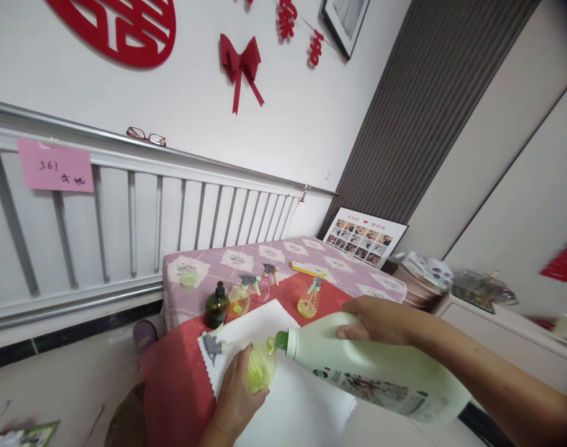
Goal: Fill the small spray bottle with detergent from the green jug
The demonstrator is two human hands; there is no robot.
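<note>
My right hand [375, 320] grips the handle of a large white jug [376, 366] with a green spout, tipped on its side toward the left. Its spout meets the mouth of a small clear bottle [261, 366] with yellow-green liquid, which my left hand [237, 391] holds on a white cloth [293, 397]. A grey spray head [212, 346] lies on the cloth just left of that bottle. The cloth rests on a red cover [172, 379].
Behind stand a dark green pump bottle [216, 305], two small spray bottles [241, 298] and an orange-tinted spray bottle [309, 301] on the patterned tablecloth [283, 254]. A white radiator [125, 223] lines the wall. A photo frame [365, 239] leans at right beside a cluttered cabinet [479, 298].
</note>
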